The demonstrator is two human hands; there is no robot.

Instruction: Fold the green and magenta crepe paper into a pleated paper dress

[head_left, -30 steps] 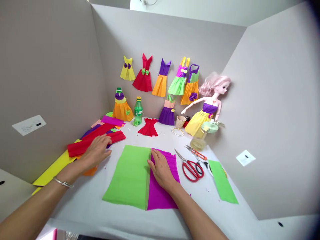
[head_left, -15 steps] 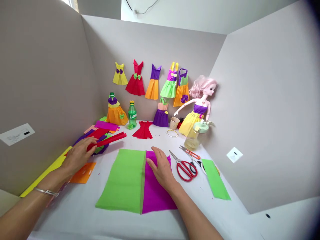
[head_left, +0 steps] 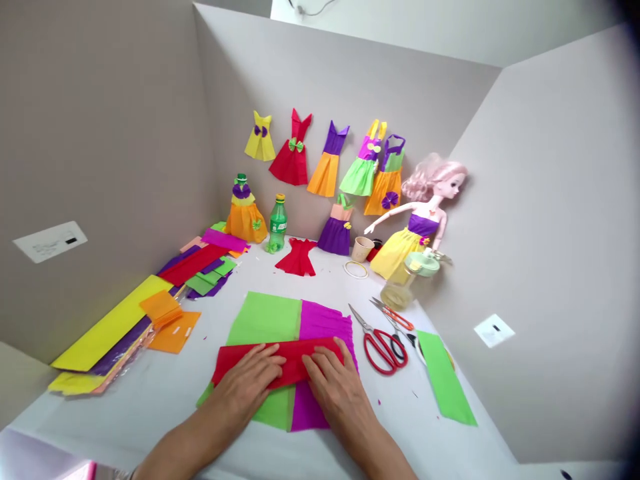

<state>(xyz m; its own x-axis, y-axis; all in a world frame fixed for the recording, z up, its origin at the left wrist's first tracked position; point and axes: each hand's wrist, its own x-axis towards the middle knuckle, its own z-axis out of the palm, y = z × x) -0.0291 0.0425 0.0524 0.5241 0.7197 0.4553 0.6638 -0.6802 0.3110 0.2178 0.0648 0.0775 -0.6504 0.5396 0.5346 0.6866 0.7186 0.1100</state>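
One red paper strip [head_left: 295,353] now lies across the green paper sheet [head_left: 265,319] and the purple paper sheet [head_left: 325,320], moved over from the paper pile [head_left: 200,273] at the side. The left hand [head_left: 245,383] and right hand [head_left: 335,387] press on it with flat, open fingers [head_left: 267,357], not gripping it. Red scissors [head_left: 383,350] lie on the white desk [head_left: 125,407], and paper dresses [head_left: 325,173] hang on the back wall [head_left: 300,80] near a pink-haired doll [head_left: 423,227].

Hands: our left hand [head_left: 245,385] and our right hand [head_left: 333,392], both bare, no gloves
Arms: our forearms [head_left: 183,447], bare too
Wrist: looks like a thin metal bangle [head_left: 131,475] at the bottom edge
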